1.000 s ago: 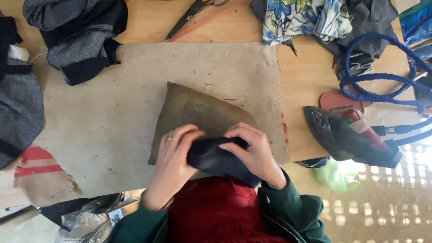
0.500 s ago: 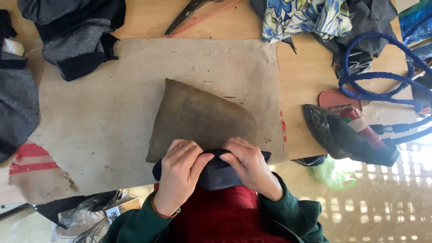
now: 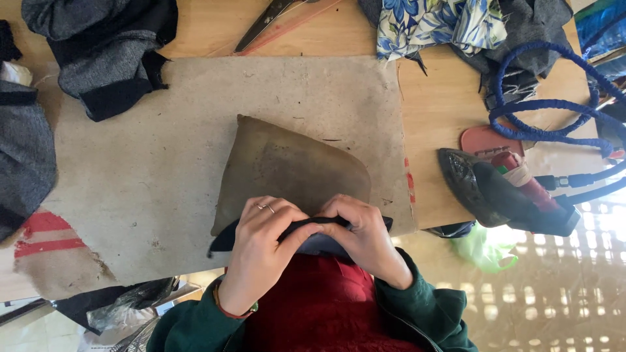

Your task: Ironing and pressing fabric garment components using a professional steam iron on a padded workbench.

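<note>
A small piece of dark navy fabric [image 3: 306,236] is held at the near edge of the worktable, directly in front of the person's red garment [image 3: 313,306]. It is pinched by both hands. The left hand [image 3: 261,251], bearing a thin ring on one finger and a band at the wrist, is closed over the fabric's left part, with the thumb pressed along its upper edge. The right hand [image 3: 365,238] is closed on the right part, fingers curled over the top. The two hands are touching or very nearly touching at the middle of the fabric. A dark corner of the fabric is seen projecting to the left of the left hand.

Just beyond the hands, an olive-brown padded pressing cushion with rounded corners [image 3: 287,166] is lying on a worn grey felt mat [image 3: 163,163], which covers the wooden table [image 3: 443,111]. The fabric's far edge is touching or overlapping the cushion's near edge.

To the right, well apart from the hands, a dark flat iron with a red handle [image 3: 502,189] is resting beside a blue-wrapped coiled cord [image 3: 548,104]. Grey knitted cloth [image 3: 98,52] is piled at the far left, floral printed cloth [image 3: 437,23] at the far right, and scissors [image 3: 267,19] are lying between them.
</note>
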